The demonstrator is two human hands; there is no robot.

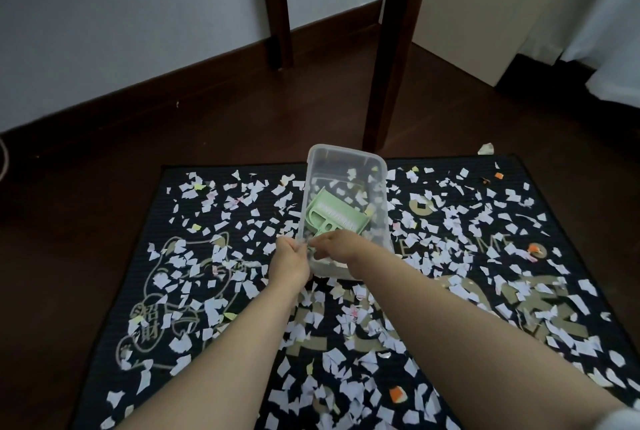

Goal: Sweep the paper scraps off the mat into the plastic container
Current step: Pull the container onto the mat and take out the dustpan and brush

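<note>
Both hands work the container: left hand pinches its near rim to steady it, right hand reaches for the green dustpan, grip unclear; scraps cover the mat.

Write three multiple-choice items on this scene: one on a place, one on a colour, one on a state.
1. Where is the green brush set?
A) on the wooden floor
B) inside the plastic container
C) on a shelf

2. What colour are most paper scraps?
A) white
B) red
C) black

3. What state is the mat in?
A) rolled up
B) swept clean
C) strewn with scraps

Answers:
1 B: the green set shows inside the container's clear walls.
2 A: white pieces far outnumber the few orange and yellow ones.
3 C: scraps lie all across the flat mat.
</note>
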